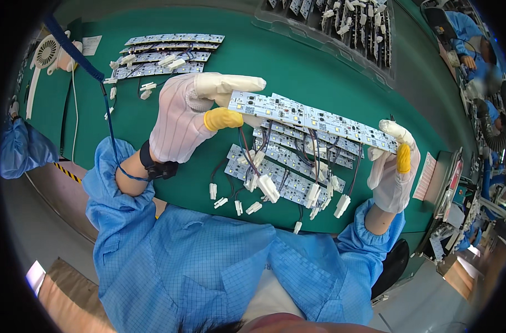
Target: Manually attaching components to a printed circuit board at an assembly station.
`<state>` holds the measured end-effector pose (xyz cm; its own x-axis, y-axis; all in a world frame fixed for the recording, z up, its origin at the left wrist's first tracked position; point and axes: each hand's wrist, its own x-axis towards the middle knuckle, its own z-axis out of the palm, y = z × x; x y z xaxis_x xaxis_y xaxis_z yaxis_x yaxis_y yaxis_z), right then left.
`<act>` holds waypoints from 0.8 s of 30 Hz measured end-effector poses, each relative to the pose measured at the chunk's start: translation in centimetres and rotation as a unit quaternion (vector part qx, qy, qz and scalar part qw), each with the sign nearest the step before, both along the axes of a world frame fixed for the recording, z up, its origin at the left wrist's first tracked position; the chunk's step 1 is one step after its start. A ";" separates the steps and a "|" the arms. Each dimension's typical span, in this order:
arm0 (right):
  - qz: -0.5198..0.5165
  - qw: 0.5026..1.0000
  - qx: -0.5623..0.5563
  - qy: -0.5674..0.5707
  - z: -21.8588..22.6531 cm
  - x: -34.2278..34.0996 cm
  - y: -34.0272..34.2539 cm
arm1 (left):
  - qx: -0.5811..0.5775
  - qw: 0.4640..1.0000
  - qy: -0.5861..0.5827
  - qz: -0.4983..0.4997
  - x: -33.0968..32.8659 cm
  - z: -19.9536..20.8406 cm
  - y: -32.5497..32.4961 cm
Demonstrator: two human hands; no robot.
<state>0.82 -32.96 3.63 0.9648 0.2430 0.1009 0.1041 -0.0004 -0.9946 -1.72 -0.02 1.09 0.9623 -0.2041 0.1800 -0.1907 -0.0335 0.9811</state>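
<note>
Between my two gloved hands I hold a long white LED circuit board strip (314,118), raised above the bench and sloping down to the right. My left hand (200,108) pinches its left end, with the yellow-covered thumb below and the index finger stretched along the top. At the right end, my right hand (394,164) grips it, its yellow-covered thumb in front. Wires with white connectors (268,187) hang beneath the strip. Behind and below it, several more LED strips (297,186) lie on the green mat, partly hidden by the held one.
Farther left, a row of LED strips (167,55) lies on the green mat (236,44). A clear plastic tray (386,77) filled with strips stands at the far right. A small white fan (46,53) sits far left. A blue coiled wrist-strap cord (75,53) runs to my left wrist.
</note>
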 end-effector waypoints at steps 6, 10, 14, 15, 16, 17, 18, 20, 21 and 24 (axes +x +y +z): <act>-0.040 0.998 -0.043 0.017 0.3 -0.1 0.2 | 0.004 0.997 -0.082 -0.009 0.2 -0.1 0.1; -0.002 0.998 -0.053 0.042 -0.1 0.1 -0.4 | 0.014 0.994 -0.104 0.010 -0.3 0.3 -0.3; -0.014 0.997 -0.060 0.046 -0.2 0.2 -0.1 | 0.021 0.990 -0.141 0.008 0.0 -0.1 -0.2; -0.013 0.997 -0.057 0.041 -0.4 0.3 -0.3 | 0.017 0.989 -0.148 0.003 0.0 -0.3 -0.1; -0.012 0.998 -0.055 0.035 -0.6 0.4 -0.3 | 0.013 0.988 -0.156 -0.002 0.0 -0.4 0.0; -0.010 0.998 -0.055 0.037 -0.6 0.4 -0.2 | 0.012 0.988 -0.154 0.000 -0.1 -0.3 0.0; -0.009 0.999 -0.035 0.031 -0.6 0.3 0.0 | 0.023 0.991 -0.130 0.011 -0.2 0.0 0.1; -0.009 0.999 -0.017 0.028 -0.7 0.2 0.0 | 0.033 0.994 -0.103 0.021 -0.2 -0.2 0.2; 0.015 1.000 -0.007 0.024 -0.7 0.3 -0.2 | 0.007 0.994 -0.105 0.013 0.1 -0.8 0.3; 0.028 0.999 -0.001 0.029 -0.5 0.1 -0.5 | 0.010 0.998 -0.069 -0.003 0.1 -0.7 0.7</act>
